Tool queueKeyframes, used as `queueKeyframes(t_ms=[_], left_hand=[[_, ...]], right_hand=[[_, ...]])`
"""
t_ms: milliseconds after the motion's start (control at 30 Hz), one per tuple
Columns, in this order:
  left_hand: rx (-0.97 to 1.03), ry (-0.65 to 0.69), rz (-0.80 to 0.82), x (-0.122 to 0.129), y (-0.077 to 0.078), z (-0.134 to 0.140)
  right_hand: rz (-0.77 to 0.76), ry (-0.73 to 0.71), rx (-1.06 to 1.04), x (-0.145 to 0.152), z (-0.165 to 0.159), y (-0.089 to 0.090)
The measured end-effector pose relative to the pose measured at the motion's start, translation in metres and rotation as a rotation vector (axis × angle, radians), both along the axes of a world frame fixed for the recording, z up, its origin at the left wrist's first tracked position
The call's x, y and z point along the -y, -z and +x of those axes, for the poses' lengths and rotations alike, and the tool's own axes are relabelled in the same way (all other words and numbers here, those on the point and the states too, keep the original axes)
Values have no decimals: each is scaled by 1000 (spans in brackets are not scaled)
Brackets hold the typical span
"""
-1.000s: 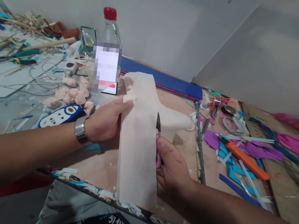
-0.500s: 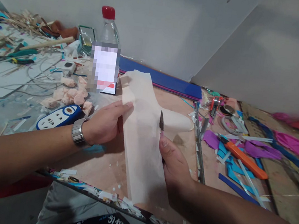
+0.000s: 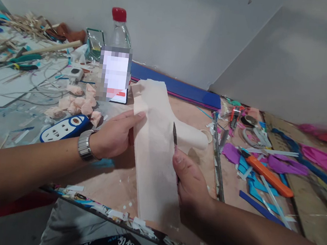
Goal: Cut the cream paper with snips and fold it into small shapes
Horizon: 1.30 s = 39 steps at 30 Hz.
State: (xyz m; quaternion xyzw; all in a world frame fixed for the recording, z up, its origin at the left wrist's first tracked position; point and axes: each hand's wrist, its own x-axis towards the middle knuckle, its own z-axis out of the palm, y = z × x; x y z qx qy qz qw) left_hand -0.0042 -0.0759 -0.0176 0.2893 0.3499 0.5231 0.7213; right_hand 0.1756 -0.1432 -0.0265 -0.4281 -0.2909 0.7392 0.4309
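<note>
Paper (image 3: pixel 156 149) has tilted within a second; left hand (image 3: pixel 117 136) pinches it; right hand (image 3: pixel 192 177) grips scissors (image 3: pixel 175 135) at the edge, seemingly mid-cut.

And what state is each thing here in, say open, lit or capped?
Pale sheet: held, curled at upper left.
Dark-bladed tool: held, blade bare.
Left hand: pinching the pale sheet.
Right hand: closed on the dark-bladed tool.
Bottle: upright, capped.
Phone: upright, screen lit.
Power strip: visible sockets unplugged.
Orange cutter: lying down.
</note>
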Motion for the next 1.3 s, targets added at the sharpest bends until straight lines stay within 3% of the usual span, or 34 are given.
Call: queueKeyframes(t_ms=[433,800,1067,1300], left_hand=[[5,24,27,-1,2,-4],[-24,-37,11,0,-4,-2],[-29,-26,6,0,-5,-3],[-36,-27,32,0,2,-2]], right_hand=[[25,-6,21,1,1,0],[80,-2,-9,2,2,-1],[81,-82,-6,3,3,-2],[123,-23,45,1,2,-4]])
